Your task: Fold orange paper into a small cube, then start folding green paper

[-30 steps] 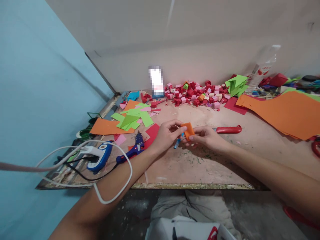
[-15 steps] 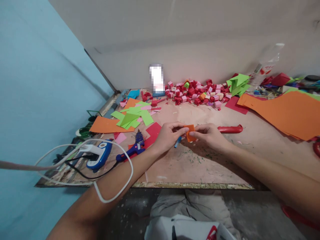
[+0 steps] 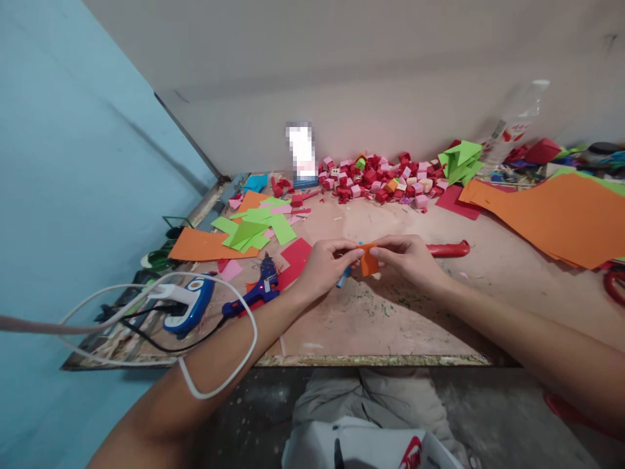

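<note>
Between my two hands, above the middle of the worktable, is a small orange piece of paper (image 3: 370,262). The fingers and thumb of my left hand (image 3: 329,264) pinch its left edge. My right hand (image 3: 407,260) pinches its upper right side, thumb on the near face. Just below my left fingers a thin blue stick (image 3: 343,278) shows, partly hidden by the hand. Behind my right hand a red handle (image 3: 449,249) lies on the table; what it belongs to is hidden.
A blue glue gun (image 3: 254,293) and a blue-white power strip (image 3: 190,306) with cables lie left. Green paper strips (image 3: 249,228) are beyond them. Red and pink paper cubes (image 3: 375,179) line the wall beside a phone (image 3: 301,153). Orange sheets (image 3: 551,215) and a plastic bottle (image 3: 517,124) are right.
My right thumb has shifted up along the orange paper toward its top edge. The paper stays between both hands. The whole view has shifted slightly.
</note>
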The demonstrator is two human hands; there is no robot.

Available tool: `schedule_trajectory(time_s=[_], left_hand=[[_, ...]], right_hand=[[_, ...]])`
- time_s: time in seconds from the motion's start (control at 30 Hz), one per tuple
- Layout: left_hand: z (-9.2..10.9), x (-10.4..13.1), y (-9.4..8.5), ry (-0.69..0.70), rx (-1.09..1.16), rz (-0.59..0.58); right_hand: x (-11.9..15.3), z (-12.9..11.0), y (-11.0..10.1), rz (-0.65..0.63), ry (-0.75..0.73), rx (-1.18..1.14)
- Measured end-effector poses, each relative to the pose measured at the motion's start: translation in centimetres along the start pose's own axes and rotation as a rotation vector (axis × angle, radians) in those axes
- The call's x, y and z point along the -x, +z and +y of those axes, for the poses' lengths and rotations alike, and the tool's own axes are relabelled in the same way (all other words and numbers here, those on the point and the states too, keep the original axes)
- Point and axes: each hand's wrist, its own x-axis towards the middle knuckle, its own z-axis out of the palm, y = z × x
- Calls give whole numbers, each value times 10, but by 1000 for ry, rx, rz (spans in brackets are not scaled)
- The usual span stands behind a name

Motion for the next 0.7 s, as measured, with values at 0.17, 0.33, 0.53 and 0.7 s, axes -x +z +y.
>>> schedule_trajectory(time_s=[0.17, 0.33, 0.53, 0.7], left_hand=[[0, 0, 1, -3, -2, 4], [0, 1, 2, -8, 11, 7], [5, 2, 1, -4, 3, 10], [6, 2, 2, 5, -2, 2]], right_hand=[[0, 3, -1, 24, -25, 10], [0, 4, 0, 39, -35, -14], [2, 2, 2, 51, -36, -3], [3, 3, 2, 51, -42, 25]])
